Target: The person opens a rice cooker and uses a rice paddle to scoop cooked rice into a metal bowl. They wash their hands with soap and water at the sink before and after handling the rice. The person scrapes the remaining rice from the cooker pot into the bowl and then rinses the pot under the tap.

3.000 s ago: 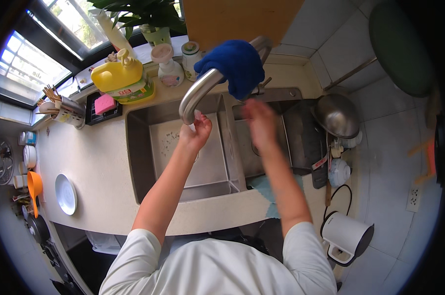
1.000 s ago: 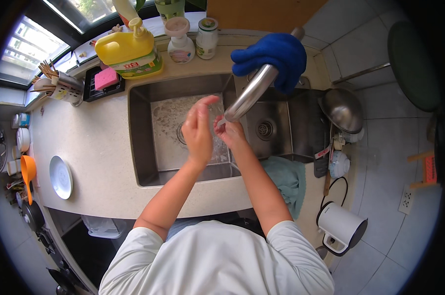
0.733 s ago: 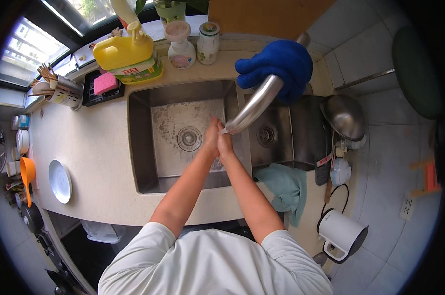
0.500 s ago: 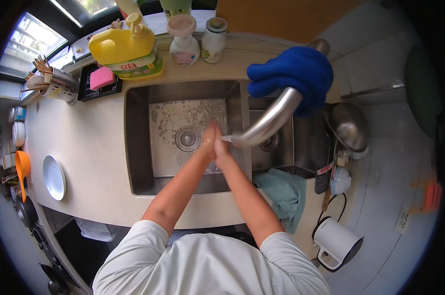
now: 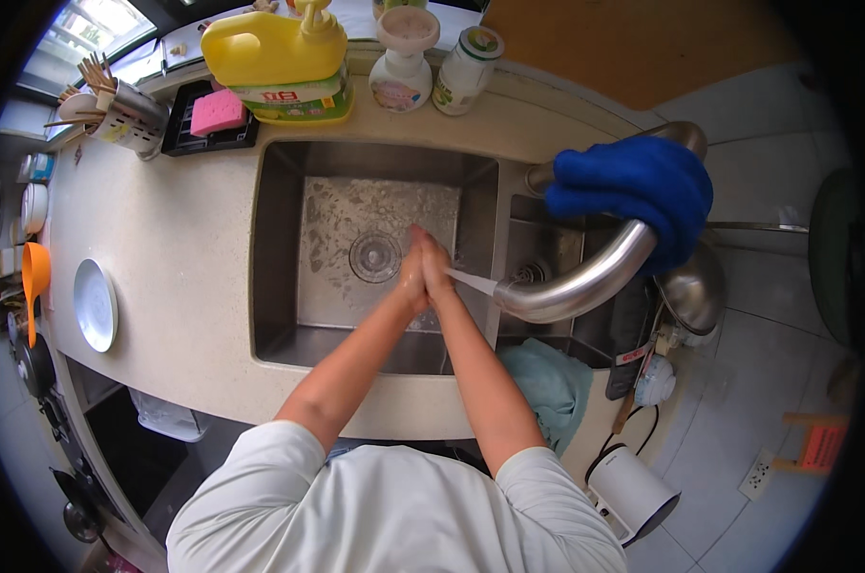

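Over the left basin of the steel sink (image 5: 282,253), my left hand (image 5: 412,275) and my right hand (image 5: 436,265) lie palm to palm, wet, with fingers stretched forward. Neither hand appears to hold anything, though the space between the palms is hidden. A stream of water (image 5: 473,281) runs from the curved steel faucet (image 5: 580,291) onto my right hand. The round drain (image 5: 374,257) lies just left of my fingers, and water drops cover the basin floor. A blue cloth (image 5: 633,186) is wrapped around the faucet.
Behind the sink stand a yellow jug (image 5: 284,53), a white pump bottle (image 5: 401,76) and a white jar (image 5: 467,72). A pink sponge (image 5: 218,113) sits on a black tray. Left is a plate (image 5: 95,306); a green cloth (image 5: 547,382) drapes the sink's right front edge, near a white kettle (image 5: 631,492).
The view has shifted, so the faucet and sink appear farther right. My hands stay pressed together in the left basin, and more of the water stream shows beside them.
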Demonstrator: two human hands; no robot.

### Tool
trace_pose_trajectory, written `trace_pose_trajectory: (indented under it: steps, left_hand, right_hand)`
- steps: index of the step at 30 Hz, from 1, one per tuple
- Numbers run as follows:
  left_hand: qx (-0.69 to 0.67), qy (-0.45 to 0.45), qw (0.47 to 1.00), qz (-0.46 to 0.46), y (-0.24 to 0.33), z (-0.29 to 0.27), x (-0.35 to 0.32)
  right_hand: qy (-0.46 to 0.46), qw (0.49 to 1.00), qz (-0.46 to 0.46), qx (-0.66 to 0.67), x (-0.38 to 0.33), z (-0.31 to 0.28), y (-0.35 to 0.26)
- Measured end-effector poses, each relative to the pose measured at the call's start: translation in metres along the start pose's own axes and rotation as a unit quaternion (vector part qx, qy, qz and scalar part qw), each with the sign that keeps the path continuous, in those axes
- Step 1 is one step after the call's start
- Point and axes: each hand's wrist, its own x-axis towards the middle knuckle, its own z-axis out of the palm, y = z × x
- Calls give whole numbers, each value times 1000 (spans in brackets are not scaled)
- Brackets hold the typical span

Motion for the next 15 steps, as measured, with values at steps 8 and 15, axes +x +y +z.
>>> trace_pose_trajectory:
  steps: [8,15]
  left_hand:
    - [355,-50,927,110,-22,-70,58]
    - [-555,-25,822,-123,-8,-9,1]
  right_hand:
    - [38,984,-142,-100,-33,46,11]
    - [-36,963,-74,258,-13,16,13]
